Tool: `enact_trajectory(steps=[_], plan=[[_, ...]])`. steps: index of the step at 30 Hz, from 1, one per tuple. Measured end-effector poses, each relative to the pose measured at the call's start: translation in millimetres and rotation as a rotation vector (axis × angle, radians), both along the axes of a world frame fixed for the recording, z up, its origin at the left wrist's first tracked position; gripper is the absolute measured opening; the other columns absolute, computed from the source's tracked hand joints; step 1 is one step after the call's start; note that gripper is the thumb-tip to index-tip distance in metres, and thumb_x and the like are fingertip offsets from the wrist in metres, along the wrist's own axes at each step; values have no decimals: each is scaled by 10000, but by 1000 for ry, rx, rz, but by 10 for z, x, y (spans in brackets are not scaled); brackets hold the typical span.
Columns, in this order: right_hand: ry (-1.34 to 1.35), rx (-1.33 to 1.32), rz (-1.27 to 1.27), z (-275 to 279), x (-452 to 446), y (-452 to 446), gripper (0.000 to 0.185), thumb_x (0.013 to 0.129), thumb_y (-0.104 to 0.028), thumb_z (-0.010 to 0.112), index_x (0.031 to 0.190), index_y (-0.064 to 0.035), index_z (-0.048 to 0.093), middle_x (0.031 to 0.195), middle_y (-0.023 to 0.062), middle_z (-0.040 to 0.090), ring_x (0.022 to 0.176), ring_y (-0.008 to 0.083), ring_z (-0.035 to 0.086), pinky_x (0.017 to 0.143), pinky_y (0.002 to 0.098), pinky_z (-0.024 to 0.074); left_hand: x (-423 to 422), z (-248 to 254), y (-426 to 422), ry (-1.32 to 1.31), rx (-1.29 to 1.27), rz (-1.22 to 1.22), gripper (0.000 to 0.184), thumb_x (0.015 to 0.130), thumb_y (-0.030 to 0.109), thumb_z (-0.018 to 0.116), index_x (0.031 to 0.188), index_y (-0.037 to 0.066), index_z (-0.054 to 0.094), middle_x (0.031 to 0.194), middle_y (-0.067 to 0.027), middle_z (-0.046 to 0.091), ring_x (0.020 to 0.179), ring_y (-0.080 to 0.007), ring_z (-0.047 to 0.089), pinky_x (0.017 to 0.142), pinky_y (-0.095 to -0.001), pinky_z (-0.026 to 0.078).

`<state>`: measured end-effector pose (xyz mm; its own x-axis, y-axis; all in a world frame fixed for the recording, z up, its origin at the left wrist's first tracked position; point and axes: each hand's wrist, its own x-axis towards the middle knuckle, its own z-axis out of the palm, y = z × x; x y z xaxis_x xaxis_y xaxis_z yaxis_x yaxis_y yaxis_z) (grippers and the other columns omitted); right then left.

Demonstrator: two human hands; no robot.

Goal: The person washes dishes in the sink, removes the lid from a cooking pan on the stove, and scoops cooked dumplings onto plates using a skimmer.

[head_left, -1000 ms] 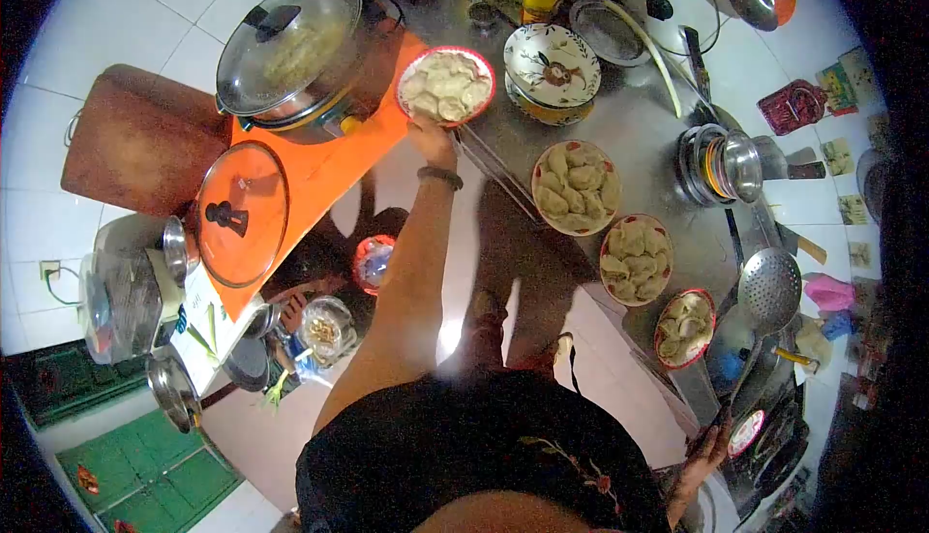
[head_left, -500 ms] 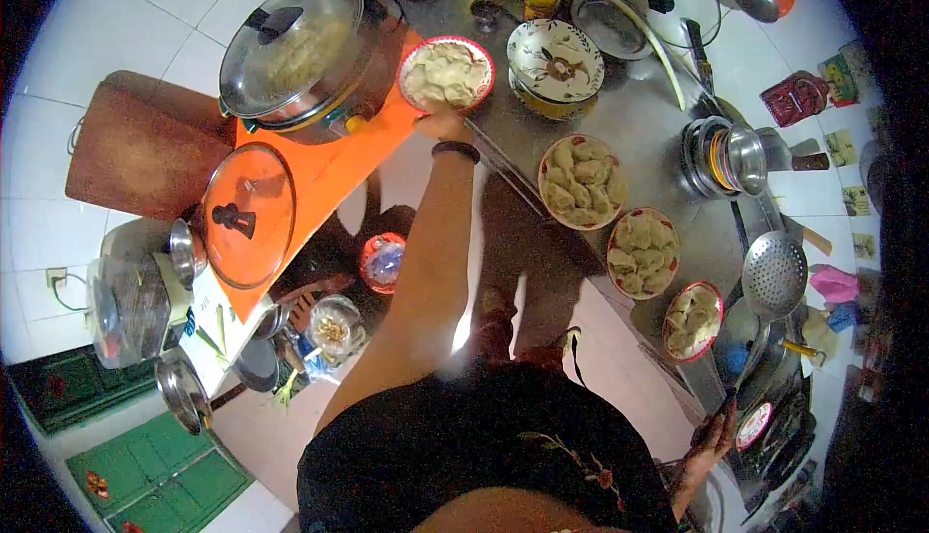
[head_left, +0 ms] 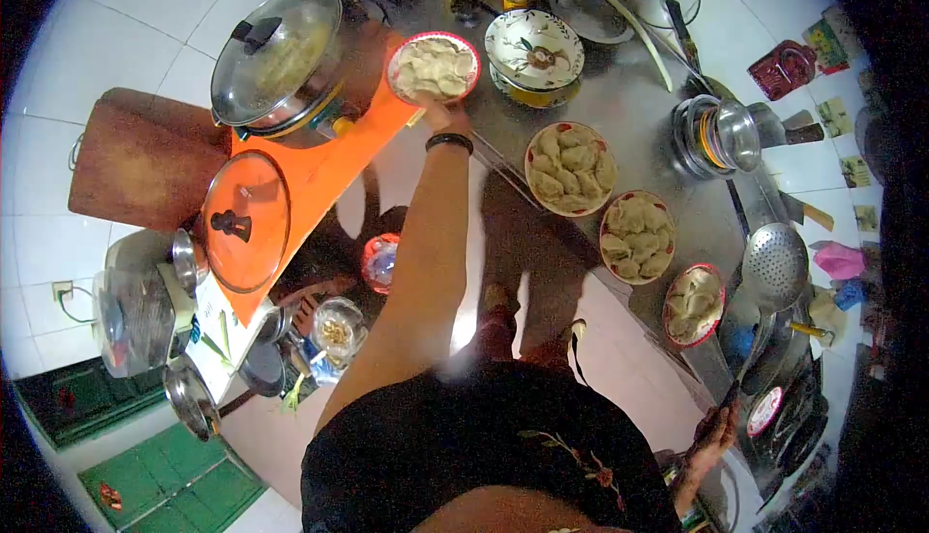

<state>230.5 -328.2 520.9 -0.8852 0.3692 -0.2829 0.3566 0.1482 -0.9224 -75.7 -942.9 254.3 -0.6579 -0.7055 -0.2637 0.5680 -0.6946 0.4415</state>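
At the edge of a plate of dumplings is my left hand, its fingers closed at the near rim and partly hidden under it. The plate has a red rim and is beside the orange tabletop. Low on the right, my right hand is wrapped round the handle of a perforated skimmer, whose round metal head points away from me. Between my hands, along the metal counter, are more plates of dumplings: a large one, a middle one and a smaller red-rimmed one.
An electric pan with a glass lid stands on the orange tabletop, near another glass lid. Stacked patterned bowls sit at the back of the counter. Nested metal bowls are on the right.
The view has shifted slightly, moving the counter things a little left and up. Both hands keep their places at the plate and the skimmer handle.
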Motion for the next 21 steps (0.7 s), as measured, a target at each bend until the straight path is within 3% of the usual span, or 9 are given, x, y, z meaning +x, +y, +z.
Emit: enact_trajectory(steps=[3,4,7,11,13,14,16,18,21], plan=[[-63,19,-37,31,-11,14,341,857,-177,533,1154,-12,506,904,42,536,669,72,438,549,193,358,69,88,89,110,-86,-22,603,871,529,363,1271,78,365,1266,-65,435,1130,-239,439,929,-370,387],[-61,40,-57,23,-20,11,335,857,-176,531,1147,-10,510,901,46,537,667,76,439,545,198,358,113,145,88,-32,-59,-22,616,846,552,401,1251,88,385,1235,-59,463,1097,-227,466,883,-366,423],[-10,132,-71,-44,-37,10,320,858,-169,526,1132,-2,520,900,52,537,662,86,439,535,212,355,192,360,180,-5,18,-24,552,858,512,413,1211,88,414,1163,-48,510,1028,-219,507,796,-365,473],[107,239,55,-77,-82,-40,303,860,-132,519,1125,14,523,910,52,537,653,89,433,527,226,352,257,312,114,-75,-82,-78,385,874,324,449,1169,76,441,1081,-58,545,917,-206,558,699,-332,510],[111,86,67,4,-123,-134,311,860,-110,516,1143,19,513,953,53,546,653,86,433,538,231,356,266,300,38,-109,-248,-79,315,866,226,463,1124,44,476,1028,-79,565,865,-200,576,669,-319,519],[122,-6,78,-35,-107,-79,318,861,-102,514,1154,22,506,976,54,550,653,84,432,542,233,357,298,233,-45,-316,-231,-102,241,848,140,480,1028,-13,528,927,-116,592,769,-195,595,634,-305,525],[186,-249,120,-428,100,456,344,863,-95,507,1185,27,484,1032,54,555,651,77,430,551,234,354,343,246,-111,-353,-334,-224,205,840,112,474,967,-33,545,868,-120,597,720,-196,593,621,-315,530],[137,60,92,-453,126,475,340,880,-107,456,1185,43,469,991,59,531,688,92,447,564,227,382,338,330,-95,-377,-330,-267,173,828,69,461,927,-39,552,831,-118,591,684,-199,585,642,-336,540],[142,171,81,-303,-20,256,377,878,-119,472,1221,36,439,1079,51,526,724,81,455,598,198,376,276,368,-93,-309,-264,-238,141,800,27,490,901,-43,557,864,-123,583,742,-201,579,663,-339,533]])
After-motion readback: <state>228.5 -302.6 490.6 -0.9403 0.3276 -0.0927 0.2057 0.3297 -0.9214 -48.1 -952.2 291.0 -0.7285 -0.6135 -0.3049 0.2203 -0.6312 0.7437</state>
